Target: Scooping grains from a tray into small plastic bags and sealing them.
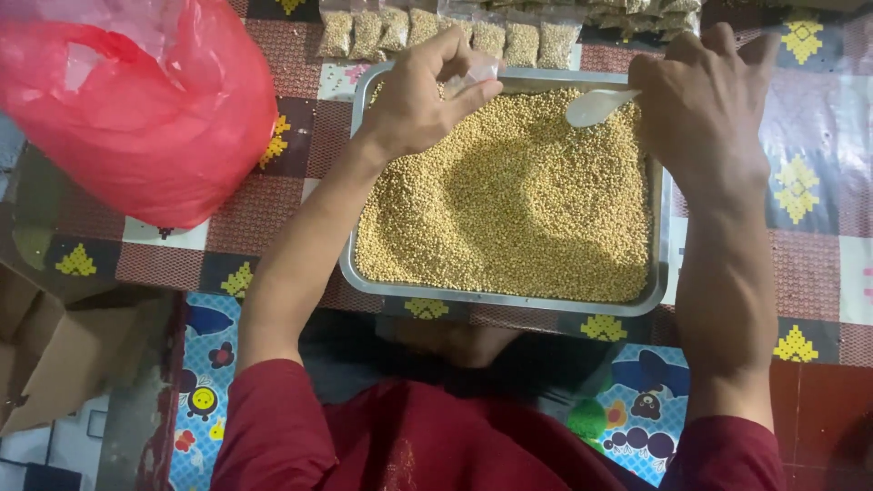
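Note:
A rectangular metal tray lies on a patterned mat and is filled with small yellow-tan seeds. My left hand hovers over the tray's far left corner and pinches a small clear plastic bag. My right hand is above the tray's far right edge and holds a white plastic spoon, whose bowl points left toward the little bag. The spoon's handle is hidden in my fist.
A row of several small filled seed packets lies just beyond the tray. A large red plastic bag bulges at the left. Brown cardboard sits at the lower left. My red sleeves fill the bottom.

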